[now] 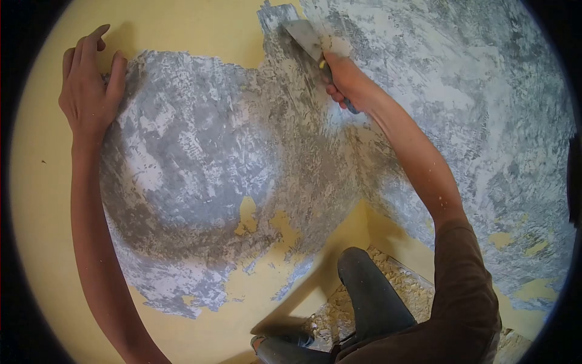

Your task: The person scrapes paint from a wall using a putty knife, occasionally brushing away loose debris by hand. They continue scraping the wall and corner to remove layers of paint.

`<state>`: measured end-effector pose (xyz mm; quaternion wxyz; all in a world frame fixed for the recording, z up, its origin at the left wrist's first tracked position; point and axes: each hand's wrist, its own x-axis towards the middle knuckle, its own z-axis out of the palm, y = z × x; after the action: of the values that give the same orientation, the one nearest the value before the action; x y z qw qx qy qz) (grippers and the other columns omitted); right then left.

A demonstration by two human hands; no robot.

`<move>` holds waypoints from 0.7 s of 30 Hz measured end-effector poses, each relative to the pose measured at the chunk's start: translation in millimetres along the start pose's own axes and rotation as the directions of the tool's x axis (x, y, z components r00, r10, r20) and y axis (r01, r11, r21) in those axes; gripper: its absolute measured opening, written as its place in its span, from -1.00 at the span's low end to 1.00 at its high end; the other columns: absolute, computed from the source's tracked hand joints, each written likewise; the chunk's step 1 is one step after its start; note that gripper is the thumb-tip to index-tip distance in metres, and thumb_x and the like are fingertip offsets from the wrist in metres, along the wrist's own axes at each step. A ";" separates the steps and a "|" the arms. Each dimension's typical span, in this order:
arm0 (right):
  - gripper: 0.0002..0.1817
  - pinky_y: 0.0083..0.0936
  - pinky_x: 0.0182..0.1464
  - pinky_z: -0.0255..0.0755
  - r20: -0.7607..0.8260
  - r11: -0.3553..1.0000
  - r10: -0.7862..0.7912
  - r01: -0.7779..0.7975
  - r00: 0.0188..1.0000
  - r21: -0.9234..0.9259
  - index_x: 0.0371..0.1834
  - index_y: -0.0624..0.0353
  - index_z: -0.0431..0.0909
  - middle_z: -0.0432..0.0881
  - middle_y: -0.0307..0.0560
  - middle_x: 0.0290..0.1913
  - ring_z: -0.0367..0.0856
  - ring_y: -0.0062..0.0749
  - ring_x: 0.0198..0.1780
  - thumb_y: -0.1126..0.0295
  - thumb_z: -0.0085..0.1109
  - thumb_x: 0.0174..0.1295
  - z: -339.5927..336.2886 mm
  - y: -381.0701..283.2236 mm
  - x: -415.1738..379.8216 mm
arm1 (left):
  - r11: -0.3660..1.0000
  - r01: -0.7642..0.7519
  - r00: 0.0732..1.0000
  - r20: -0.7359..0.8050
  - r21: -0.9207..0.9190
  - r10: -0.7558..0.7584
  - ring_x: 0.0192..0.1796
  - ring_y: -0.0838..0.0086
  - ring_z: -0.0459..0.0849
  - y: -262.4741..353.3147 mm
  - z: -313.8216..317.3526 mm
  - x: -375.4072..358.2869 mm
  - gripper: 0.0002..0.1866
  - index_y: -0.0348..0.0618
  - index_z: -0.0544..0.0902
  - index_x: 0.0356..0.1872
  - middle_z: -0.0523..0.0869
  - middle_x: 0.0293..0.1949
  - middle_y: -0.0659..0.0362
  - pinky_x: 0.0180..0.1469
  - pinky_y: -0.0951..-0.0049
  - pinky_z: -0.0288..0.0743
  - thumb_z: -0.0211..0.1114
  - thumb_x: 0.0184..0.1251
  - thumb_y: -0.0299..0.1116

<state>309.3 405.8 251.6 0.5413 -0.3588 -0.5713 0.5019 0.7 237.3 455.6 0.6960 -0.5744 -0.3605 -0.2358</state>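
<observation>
My right hand point(348, 79) is closed around the dark handle of a scraper point(305, 39). Its wide metal blade lies against the wall near the top, at the border between yellow paint point(206, 27) and the scraped grey-white surface point(188, 127). My left hand point(91, 85) is at the upper left with its fingers apart, leaning on the yellow painted part of the wall beside the bared patch's left edge. It holds nothing.
A wall corner point(364, 206) runs down the middle, and the right-hand wall point(448, 91) is mostly scraped. Small yellow paint patches point(282, 230) remain low down. Broken paint flakes point(388, 273) cover the floor around my bent legs point(373, 297).
</observation>
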 end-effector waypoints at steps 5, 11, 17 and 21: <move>-0.52 -0.45 -0.74 0.11 -0.043 0.999 -0.017 0.018 0.999 0.038 -0.26 0.13 0.33 0.31 -0.25 -0.68 0.18 -0.53 -0.78 -0.10 -0.27 0.49 -1.4 4.6 -1.0 | 1.000 0.025 0.999 0.027 -0.005 -0.025 0.11 0.30 0.57 2.1 -2.3 -2.2 -0.56 0.04 0.57 0.24 0.64 -0.02 0.23 0.03 0.32 0.57 0.23 0.35 -0.18; -0.51 -0.46 -0.74 0.11 -0.039 0.998 0.066 -0.065 0.997 0.023 -0.15 0.12 0.38 0.32 -0.25 -0.67 0.19 -0.53 -0.77 -0.14 -0.21 0.49 -1.5 9.5 -18.7 | 1.000 0.012 1.000 0.007 -0.009 -0.012 0.11 0.31 0.57 -0.5 0.6 -1.2 -0.55 0.05 0.56 0.25 0.63 -0.03 0.24 0.02 0.33 0.57 0.23 0.34 -0.20; -0.48 -0.31 -0.65 0.17 -0.082 0.997 0.052 -0.056 0.995 -0.050 -0.15 0.19 0.42 0.36 -0.14 -0.64 0.26 -0.44 -0.72 -0.12 -0.19 0.47 -1.0 5.4 -10.5 | 0.998 0.046 0.999 0.028 -0.035 -0.045 0.11 0.31 0.56 3.7 -2.2 -1.8 -0.55 0.05 0.56 0.25 0.63 -0.02 0.23 0.01 0.33 0.58 0.23 0.34 -0.20; -0.48 -0.32 -0.65 0.18 -0.032 0.997 0.068 -0.069 0.997 -0.038 -0.16 0.22 0.43 0.36 -0.13 -0.65 0.26 -0.44 -0.71 -0.10 -0.20 0.48 3.7 3.6 -19.3 | 0.999 0.037 0.999 -0.003 -0.025 -0.037 0.10 0.30 0.56 2.6 -0.6 0.4 -0.55 0.05 0.56 0.25 0.63 -0.01 0.22 -0.01 0.32 0.59 0.23 0.34 -0.20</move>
<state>308.2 387.5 243.5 0.5256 -0.3965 -0.5600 0.5030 3.0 237.3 454.2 0.6849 -0.5758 -0.3669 -0.2544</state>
